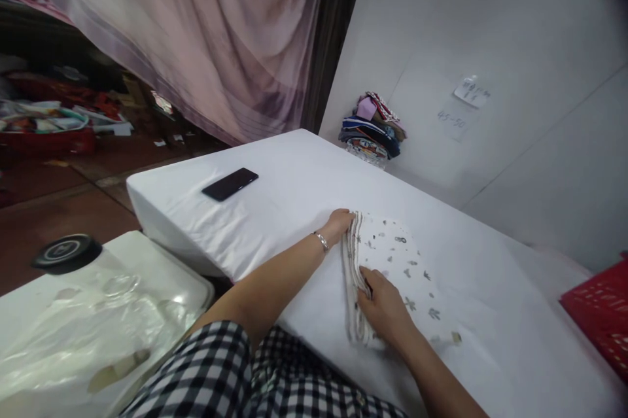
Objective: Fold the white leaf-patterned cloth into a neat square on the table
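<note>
A stack of white cloth pieces (392, 251) with small grey-green plant prints lies on the white table, its layered edges facing left. My left hand (339, 223), a bracelet on its wrist, grips the far end of those edges. Lower down, my right hand (385, 303) has its fingers closed on the same layered edge, nearer to my body. Something small and dark shows beside the right fingers; I cannot make out what it is. The fingertips of both hands are partly hidden by the cloth.
A black phone (230, 184) lies on the white-covered table (294, 169). Folded garments (373, 130) are piled by the wall. A red crate (598, 313) stands at the right. At the left, a black round lid (67, 253) sits by a plastic-covered surface (161, 300). A pink curtain (235, 32) hangs behind.
</note>
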The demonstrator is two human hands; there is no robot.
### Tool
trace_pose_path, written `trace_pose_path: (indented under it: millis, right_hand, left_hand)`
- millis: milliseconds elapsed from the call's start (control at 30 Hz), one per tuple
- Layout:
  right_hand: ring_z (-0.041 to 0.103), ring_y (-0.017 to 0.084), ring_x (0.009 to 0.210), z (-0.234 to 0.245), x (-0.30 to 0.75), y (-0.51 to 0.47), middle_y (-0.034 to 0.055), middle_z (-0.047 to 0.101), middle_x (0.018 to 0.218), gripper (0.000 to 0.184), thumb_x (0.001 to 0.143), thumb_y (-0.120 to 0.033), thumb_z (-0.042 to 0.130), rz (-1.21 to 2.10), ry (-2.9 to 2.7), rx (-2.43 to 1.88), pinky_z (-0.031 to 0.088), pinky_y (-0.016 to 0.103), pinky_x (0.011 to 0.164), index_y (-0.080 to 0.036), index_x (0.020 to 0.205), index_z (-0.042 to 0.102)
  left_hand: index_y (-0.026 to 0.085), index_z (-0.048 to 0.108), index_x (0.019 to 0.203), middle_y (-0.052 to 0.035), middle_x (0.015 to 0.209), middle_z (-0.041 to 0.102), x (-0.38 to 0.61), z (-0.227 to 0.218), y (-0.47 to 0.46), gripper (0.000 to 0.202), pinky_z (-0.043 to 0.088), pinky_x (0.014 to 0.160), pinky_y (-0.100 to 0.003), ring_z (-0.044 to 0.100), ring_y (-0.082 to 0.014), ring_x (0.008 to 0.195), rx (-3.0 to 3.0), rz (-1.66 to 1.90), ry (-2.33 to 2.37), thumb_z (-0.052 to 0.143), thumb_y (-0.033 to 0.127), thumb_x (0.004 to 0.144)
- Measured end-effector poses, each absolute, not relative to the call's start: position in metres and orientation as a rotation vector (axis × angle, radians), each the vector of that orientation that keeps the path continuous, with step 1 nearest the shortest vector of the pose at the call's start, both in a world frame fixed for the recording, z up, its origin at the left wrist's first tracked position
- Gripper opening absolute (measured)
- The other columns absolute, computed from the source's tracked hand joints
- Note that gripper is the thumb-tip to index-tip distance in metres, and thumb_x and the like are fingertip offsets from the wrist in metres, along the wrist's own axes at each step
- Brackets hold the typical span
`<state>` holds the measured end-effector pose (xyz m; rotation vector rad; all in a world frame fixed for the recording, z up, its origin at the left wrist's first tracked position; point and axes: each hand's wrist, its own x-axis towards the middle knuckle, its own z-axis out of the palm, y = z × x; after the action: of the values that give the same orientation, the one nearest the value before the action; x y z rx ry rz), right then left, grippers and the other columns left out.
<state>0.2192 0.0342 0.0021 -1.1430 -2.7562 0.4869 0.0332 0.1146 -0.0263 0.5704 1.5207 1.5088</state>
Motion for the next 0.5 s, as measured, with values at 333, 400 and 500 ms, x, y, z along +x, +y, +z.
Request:
trace_pose_path:
  millis: [333,400,500]
  right_hand:
    - [0.055,0.021,0.093,-0.001,0.219,0.028,0.0094,0.058,0.101,0.040,0.079,-0.019,0.041,0.509,-2.747,-1.100,0.041,0.028,0.081,-0.016,0.118,0.050]
    - [0.055,0.021,0.094,-0.004,0.220,0.028,0.0089,0.058,0.102,0.040,0.078,-0.019,0.042,0.505,-2.732,-1.086,0.041,0.028,0.081,-0.017,0.118,0.050]
    - [0.055,0.020,0.094,-0.006,0.220,0.028,0.0084,0.058,0.102,0.040,0.079,-0.021,0.043,0.505,-2.724,-1.075,0.042,0.028,0.081,-0.018,0.118,0.050]
  left_hand:
    - [0.010,0.063,0.096,-0.0130,0.100,0.064,0.027,-0.036,0.129,0.031,0.041,0.081,-0.028,0.055,-0.0212,0.096,0.598,1.473,1.696,0.055,0.009,0.066]
    - [0.010,0.063,0.094,-0.0112,0.095,0.065,0.026,-0.036,0.128,0.027,0.042,0.078,-0.027,0.057,-0.0200,0.091,0.588,1.465,1.687,0.056,0.013,0.068]
    - [0.012,0.063,0.091,-0.0083,0.084,0.065,0.024,-0.032,0.125,0.025,0.044,0.072,-0.027,0.059,-0.0183,0.081,0.577,1.444,1.628,0.058,0.028,0.073]
